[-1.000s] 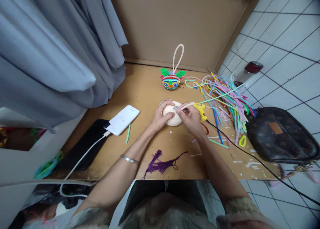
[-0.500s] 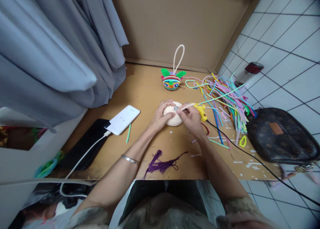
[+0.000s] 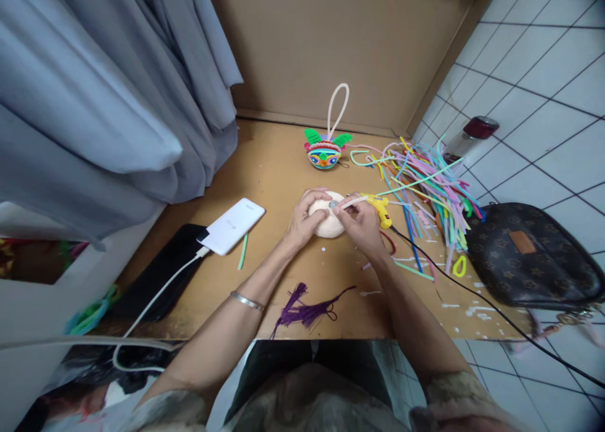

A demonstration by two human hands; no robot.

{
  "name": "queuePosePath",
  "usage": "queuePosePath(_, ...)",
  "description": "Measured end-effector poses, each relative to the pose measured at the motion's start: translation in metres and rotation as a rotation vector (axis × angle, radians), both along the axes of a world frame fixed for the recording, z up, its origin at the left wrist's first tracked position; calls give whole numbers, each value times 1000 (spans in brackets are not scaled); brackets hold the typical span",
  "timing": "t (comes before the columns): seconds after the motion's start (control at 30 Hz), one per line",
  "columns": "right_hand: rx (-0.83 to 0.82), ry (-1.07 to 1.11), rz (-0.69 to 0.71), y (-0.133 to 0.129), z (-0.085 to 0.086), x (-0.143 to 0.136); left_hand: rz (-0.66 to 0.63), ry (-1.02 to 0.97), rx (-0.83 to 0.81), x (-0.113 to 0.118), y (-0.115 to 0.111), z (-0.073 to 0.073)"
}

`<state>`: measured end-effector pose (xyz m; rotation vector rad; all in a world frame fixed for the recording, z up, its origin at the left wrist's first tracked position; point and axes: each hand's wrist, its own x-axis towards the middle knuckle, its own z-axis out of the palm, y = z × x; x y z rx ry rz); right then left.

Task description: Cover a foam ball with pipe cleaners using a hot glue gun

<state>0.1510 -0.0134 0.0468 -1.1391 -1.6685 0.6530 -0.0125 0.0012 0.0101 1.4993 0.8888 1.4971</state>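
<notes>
A round cream-coloured piece [image 3: 329,227] rests at the middle of the table, with a small grey disc [image 3: 333,204] on its top. My left hand [image 3: 306,218] is wrapped round its left side, the thumb lying on top. My right hand [image 3: 362,223] pinches a whitish strip [image 3: 354,201] close to the disc, at the right side of the round piece. Just beyond my right hand lies a yellow glue gun [image 3: 382,210], partly hidden by the fingers. A colourful lion-head ornament [image 3: 324,155] with green ears and a white loop stands farther back.
Many coloured fuzzy sticks [image 3: 435,186] are heaped at the right, beside a dark patterned bag [image 3: 534,255]. Purple tassels [image 3: 302,312] lie near the front edge. At the left are a white power bank [image 3: 236,226] with a cable and a black case [image 3: 161,281].
</notes>
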Motion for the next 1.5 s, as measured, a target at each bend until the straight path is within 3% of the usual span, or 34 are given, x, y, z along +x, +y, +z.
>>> queuePosePath(0.33, 3, -47, -31, -2, 3, -1, -14, 0, 9, -1, 1, -4)
queuePosePath(0.93, 73, -27, -28, -3, 0, -6, 24, -51, -37, 2, -2, 1)
queuePosePath(1.5, 16, 33, -36, -3, 2, -6, 33, -12, 0, 1, 0, -5)
